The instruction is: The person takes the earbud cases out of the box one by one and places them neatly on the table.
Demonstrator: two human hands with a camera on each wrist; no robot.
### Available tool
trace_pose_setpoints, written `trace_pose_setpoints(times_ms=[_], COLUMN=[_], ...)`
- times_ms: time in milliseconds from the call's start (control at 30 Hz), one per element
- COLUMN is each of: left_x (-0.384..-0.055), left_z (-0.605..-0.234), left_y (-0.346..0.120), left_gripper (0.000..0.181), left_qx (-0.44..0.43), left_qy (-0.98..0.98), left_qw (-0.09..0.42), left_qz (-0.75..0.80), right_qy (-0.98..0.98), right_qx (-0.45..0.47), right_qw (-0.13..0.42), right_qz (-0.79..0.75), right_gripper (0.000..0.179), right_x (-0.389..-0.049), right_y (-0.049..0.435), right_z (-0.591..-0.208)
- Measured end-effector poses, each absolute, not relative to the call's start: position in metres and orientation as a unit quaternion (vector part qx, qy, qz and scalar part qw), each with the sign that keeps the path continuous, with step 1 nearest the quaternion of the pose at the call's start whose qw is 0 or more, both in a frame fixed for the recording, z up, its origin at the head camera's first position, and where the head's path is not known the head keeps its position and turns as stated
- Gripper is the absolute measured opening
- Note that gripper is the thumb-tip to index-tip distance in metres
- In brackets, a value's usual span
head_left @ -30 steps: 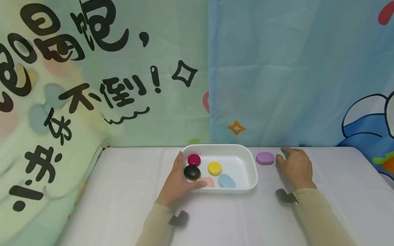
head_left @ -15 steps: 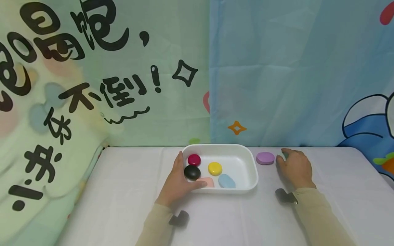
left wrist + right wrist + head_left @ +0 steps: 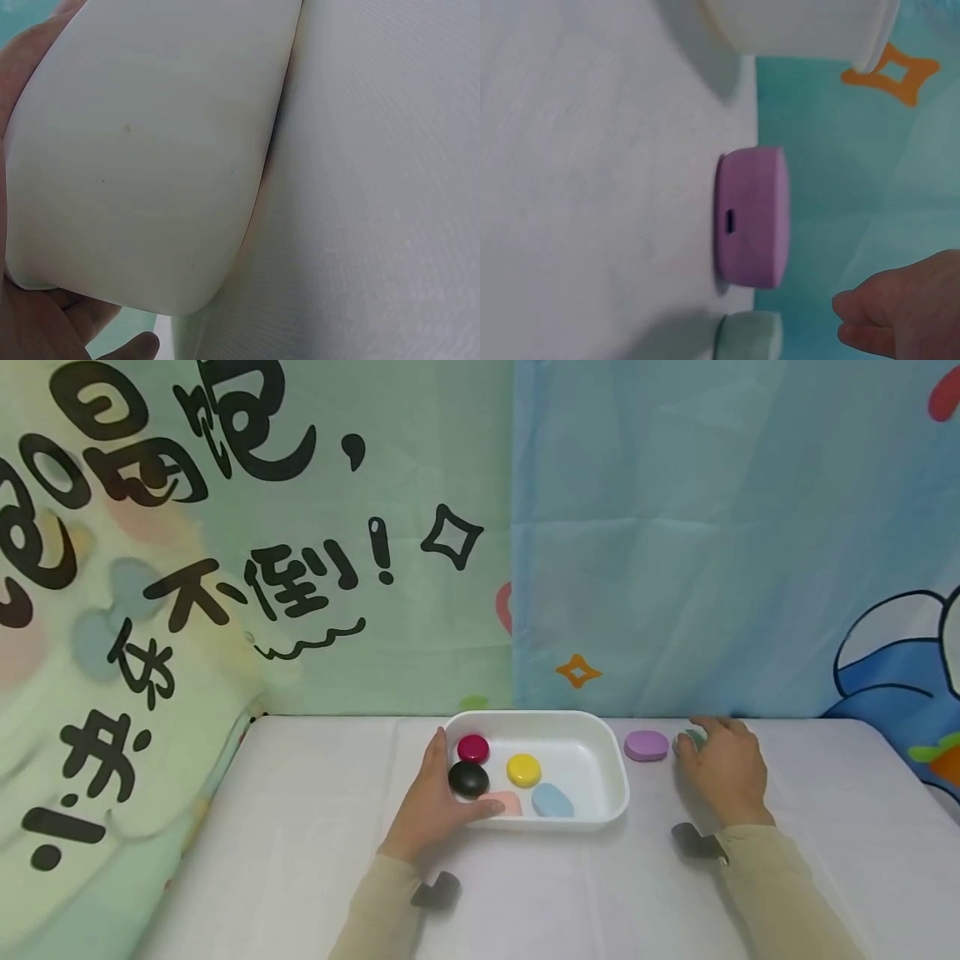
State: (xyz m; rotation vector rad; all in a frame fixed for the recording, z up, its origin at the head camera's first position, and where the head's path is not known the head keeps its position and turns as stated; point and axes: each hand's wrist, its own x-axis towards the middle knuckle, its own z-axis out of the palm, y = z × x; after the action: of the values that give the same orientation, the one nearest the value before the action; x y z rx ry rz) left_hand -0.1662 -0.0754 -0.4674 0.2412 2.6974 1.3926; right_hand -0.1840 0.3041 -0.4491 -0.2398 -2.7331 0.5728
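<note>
My left hand [image 3: 431,806] grips the left end of a white tray [image 3: 588,756], thumb over its front rim. A red round case [image 3: 473,749], a black oval case [image 3: 468,780], a yellow round case [image 3: 523,770], a pink piece [image 3: 510,802] partly under the thumb and a light blue piece [image 3: 553,802] lie in the tray. To its right is a purple case [image 3: 754,217] with a small port-like slot. Beyond that, my right hand [image 3: 723,768] hovers over a green case [image 3: 750,337], partly hidden; the fingertips visible in the right wrist view are apart from it.
A white cloth covers the table [image 3: 540,893], with its back edge just behind the tray and cases. Printed curtains [image 3: 675,527] hang behind and at the left. Dark wrist-mounted devices show at both sleeves.
My right hand has shifted slightly rightward, so more of the green case shows between thumb and fingers. My left hand and the tray have stayed in place.
</note>
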Motion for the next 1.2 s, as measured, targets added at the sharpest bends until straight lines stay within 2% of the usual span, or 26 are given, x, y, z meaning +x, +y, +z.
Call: trace_pose_setpoints(times_ms=[433,1200], left_x=[-0.169,-0.17], left_z=[-0.469,-0.472], left_y=[-0.076,-0.077], left_gripper=[0.128,0.128], left_qx=[0.07,0.076], left_qy=[0.886,0.887], left_qw=[0.057,0.054], left_qz=[0.455,0.452], right_qy=[-0.959,-0.941], right_qx=[-0.081,-0.028], right_qw=[0.172,0.228], right_qz=[0.213,0.25], right_gripper=[0.04,0.036], right_x=[-0.176,-0.16], right_y=[0.282,0.245], right_z=[-0.428,-0.412])
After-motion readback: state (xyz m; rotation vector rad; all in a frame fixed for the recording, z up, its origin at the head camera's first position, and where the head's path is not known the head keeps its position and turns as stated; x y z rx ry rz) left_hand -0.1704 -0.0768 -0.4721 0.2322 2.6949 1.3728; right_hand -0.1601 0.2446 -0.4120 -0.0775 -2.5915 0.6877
